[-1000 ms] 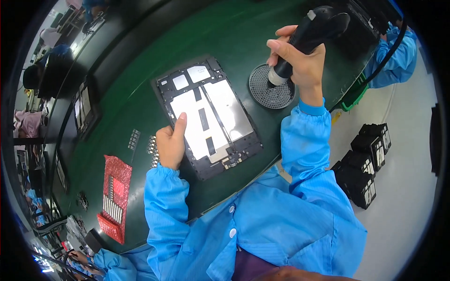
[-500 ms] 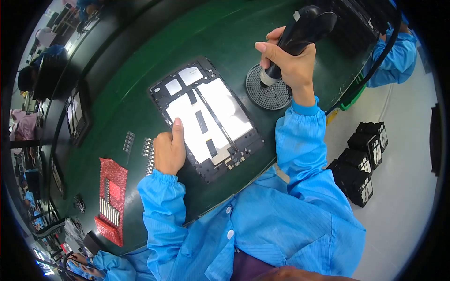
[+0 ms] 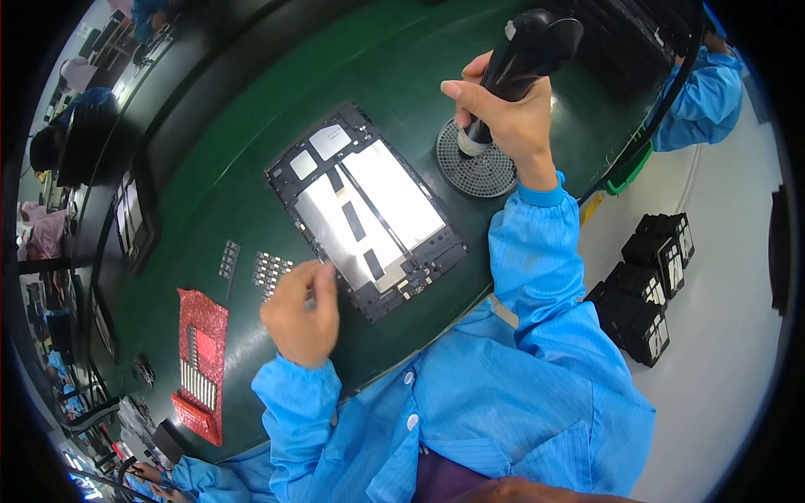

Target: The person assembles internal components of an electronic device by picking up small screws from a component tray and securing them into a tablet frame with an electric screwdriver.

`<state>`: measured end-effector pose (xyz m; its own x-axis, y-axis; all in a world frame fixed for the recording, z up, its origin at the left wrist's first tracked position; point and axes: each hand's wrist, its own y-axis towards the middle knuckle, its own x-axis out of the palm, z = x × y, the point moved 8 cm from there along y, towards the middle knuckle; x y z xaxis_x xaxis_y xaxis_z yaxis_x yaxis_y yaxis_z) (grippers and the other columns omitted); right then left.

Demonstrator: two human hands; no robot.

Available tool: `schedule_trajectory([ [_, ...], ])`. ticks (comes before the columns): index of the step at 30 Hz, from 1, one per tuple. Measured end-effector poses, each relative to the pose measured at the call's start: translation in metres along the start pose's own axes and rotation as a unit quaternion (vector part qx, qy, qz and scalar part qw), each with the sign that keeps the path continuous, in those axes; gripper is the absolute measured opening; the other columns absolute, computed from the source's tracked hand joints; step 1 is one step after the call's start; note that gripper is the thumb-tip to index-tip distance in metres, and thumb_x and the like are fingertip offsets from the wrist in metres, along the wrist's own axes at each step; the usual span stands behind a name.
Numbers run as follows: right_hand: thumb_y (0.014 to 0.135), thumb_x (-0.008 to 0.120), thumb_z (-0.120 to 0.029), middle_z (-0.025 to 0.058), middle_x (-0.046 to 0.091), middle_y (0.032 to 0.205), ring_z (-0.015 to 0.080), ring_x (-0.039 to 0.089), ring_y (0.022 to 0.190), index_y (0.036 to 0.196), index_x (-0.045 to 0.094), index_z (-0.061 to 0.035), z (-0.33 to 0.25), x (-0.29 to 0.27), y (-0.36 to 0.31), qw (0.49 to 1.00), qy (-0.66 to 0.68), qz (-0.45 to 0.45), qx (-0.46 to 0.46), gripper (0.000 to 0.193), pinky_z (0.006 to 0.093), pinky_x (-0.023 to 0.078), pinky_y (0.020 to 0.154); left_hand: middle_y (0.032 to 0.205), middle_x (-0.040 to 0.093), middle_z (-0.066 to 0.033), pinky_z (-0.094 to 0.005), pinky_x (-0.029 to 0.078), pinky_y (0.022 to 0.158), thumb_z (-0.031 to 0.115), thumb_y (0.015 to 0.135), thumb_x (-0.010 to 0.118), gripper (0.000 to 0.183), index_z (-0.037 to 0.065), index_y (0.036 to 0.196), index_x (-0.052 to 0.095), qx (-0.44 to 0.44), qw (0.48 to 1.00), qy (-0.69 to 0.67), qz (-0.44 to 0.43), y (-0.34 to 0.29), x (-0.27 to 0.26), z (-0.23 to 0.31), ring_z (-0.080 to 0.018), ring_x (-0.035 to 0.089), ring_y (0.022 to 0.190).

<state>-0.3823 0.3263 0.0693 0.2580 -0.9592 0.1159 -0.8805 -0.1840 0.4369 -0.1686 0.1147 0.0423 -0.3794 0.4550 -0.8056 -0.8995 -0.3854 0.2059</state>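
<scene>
Green table (image 3: pixel 394 92) takes up most of the view. Tablet (image 3: pixel 362 214), back off with innards showing, lies flat mid-surface at a slant, its lower right corner toward the near edge. Red bubble wrap (image 3: pixel 211 317) sits toward the left end, close to the near edge, metal strips (image 3: pixel 199 388) on it. Black tool (image 3: pixel 511 71) is over the right part of the surface, nose pointing down at the tray; can't tell if it touches. Right hand (image 3: pixel 516 119) has its fingers wrapped round the tool. Left hand (image 3: pixel 300 312) is at the tablet's lower left side, fingers curled, thumb near forefinger; can't tell if anything is pinched or if it touches the tablet. Round grey tray (image 3: pixel 485 178) lies just right of the tablet. Small parts (image 3: pixel 272 268) in rows lie just beyond the left hand.
</scene>
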Motion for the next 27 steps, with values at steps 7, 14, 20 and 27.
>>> schedule_trajectory([
  [7,0.072,0.075,-0.004,0.0063,0.06,0.06,0.0121,0.057,0.047,0.079,0.059,0.0009,-0.002,0.002,0.001,1.0,-0.003,-0.006,-0.015,0.017,0.0223,0.045,0.044,0.122,0.054,-0.0209,-0.0519,0.035,0.1,0.007,0.064,0.078,0.051,-0.004,0.11,0.057,0.286,0.952,-0.031,-0.107,-0.055,0.043,0.047,-0.0347,0.047,0.121],
  [14,0.072,0.074,-0.003,0.006,0.06,0.06,0.0117,0.057,0.046,0.079,0.059,0.0009,-0.002,0.001,-0.001,1.0,-0.014,-0.006,-0.016,0.017,0.0228,0.045,0.044,0.11,0.061,-0.0213,-0.0492,0.042,0.095,-0.006,0.066,0.071,0.033,-0.005,0.098,0.062,0.289,0.954,-0.074,-0.02,-0.048,0.051,0.052,-0.0344,0.058,0.108],
  [20,0.07,0.076,-0.002,0.0044,0.06,0.061,0.011,0.056,0.048,0.081,0.059,0.0011,0.001,0.012,-0.003,0.999,-0.015,0.02,0.038,0.02,0.0228,0.044,0.044,0.105,0.062,-0.0206,-0.0428,0.047,0.091,-0.005,0.068,0.071,0.032,-0.006,0.099,0.063,0.241,0.964,-0.098,0.055,-0.03,0.053,0.047,-0.0332,0.062,0.097],
  [27,0.071,0.072,0.002,0.0052,0.059,0.062,0.0119,0.056,0.05,0.085,0.06,0.0028,-0.004,0.011,0.001,1.0,-0.01,-0.007,0.013,0.019,0.0232,0.044,0.048,0.097,0.065,-0.0173,-0.0373,0.051,0.075,-0.006,0.07,0.068,0.03,-0.004,0.1,0.062,0.255,0.946,-0.187,0.066,-0.023,0.028,0.041,-0.0287,0.064,0.084],
])
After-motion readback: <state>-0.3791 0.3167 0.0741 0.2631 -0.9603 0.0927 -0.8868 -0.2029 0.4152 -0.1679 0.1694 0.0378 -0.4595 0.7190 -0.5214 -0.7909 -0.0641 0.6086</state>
